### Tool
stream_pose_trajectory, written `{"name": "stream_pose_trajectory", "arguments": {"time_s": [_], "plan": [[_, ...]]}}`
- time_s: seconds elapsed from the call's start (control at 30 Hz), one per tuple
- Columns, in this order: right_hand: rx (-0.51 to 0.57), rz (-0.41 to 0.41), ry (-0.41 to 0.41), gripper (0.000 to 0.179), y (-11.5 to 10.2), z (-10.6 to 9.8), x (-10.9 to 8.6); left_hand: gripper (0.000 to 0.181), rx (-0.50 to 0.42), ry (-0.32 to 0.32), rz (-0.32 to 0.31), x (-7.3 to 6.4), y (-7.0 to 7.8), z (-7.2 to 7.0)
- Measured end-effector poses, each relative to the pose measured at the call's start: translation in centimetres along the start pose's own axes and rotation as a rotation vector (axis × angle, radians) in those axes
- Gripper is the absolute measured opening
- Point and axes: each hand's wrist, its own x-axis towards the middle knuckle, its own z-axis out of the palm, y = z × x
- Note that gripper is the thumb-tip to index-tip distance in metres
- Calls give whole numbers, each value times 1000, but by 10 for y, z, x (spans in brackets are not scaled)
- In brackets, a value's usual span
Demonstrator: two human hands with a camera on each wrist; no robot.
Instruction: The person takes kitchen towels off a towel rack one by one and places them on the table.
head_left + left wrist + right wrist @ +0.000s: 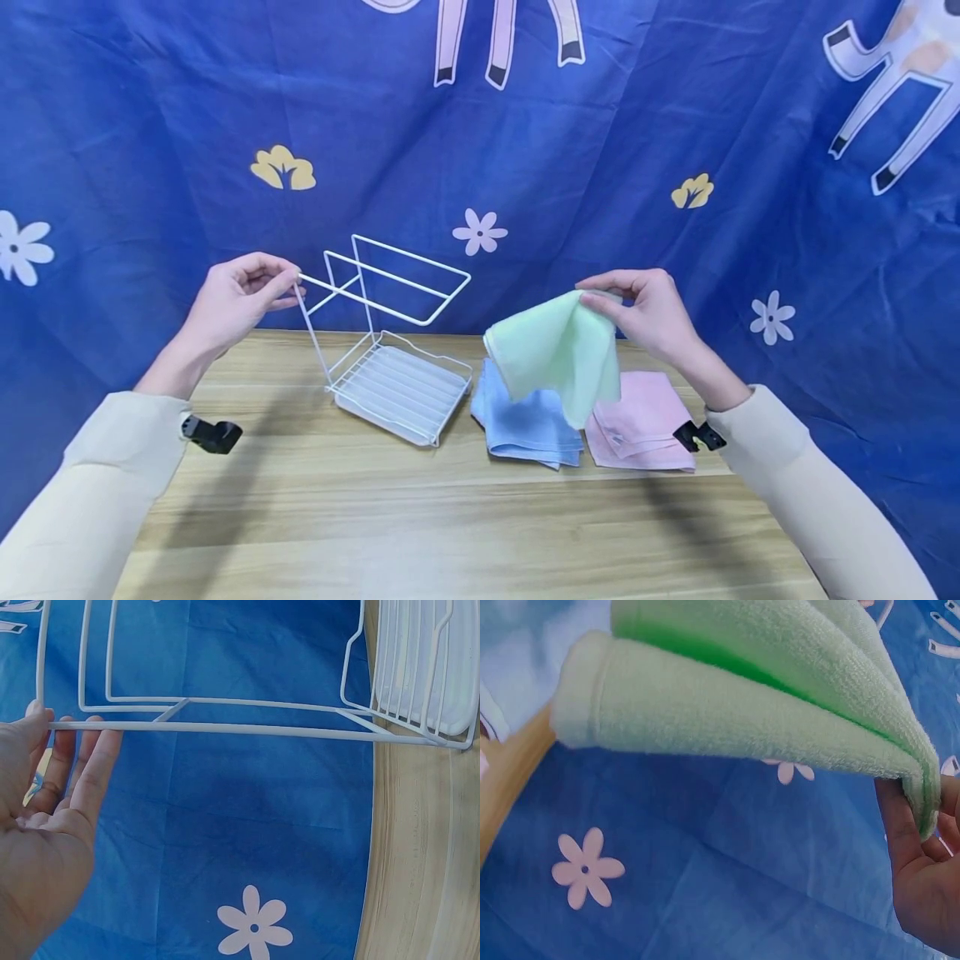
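Note:
A white wire rack [382, 312] with a drip tray [401, 392] at its base stands at the back of the table. My left hand [243, 296] pinches the rack's upper left corner between thumb and fingers, as the left wrist view also shows at the hand [56, 787]. My right hand [641, 312] pinches a light green towel [558, 350] by its upper edge and holds it in the air. In the right wrist view the green towel [742, 712] hangs in folds from thumb and fingers. Below it lie a folded blue towel [525, 425] and a folded pink towel [645, 421].
The wooden table [420, 525] reaches back to a blue printed curtain [570, 192], which rises right behind the rack. The blue and pink towels lie side by side, to the right of the rack's tray.

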Motion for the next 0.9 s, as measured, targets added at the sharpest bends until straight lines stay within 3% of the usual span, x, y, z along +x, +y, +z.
{"name": "stream_pose_trajectory", "arguments": {"time_s": [0.3,0.53,0.77,0.9], "plan": [[83,59,-13,12,2,17,-36,14,-17,0,32,0,1,0],[104,69,-42,10,3,26,-62,11,-38,0,14,-1,1,1],[74,106,-89,9,-1,28,-82,11,-37,5,16,-1,1,1],[114,112,-106,11,-4,27,-93,12,-37,-1,11,-1,2,1]]}}
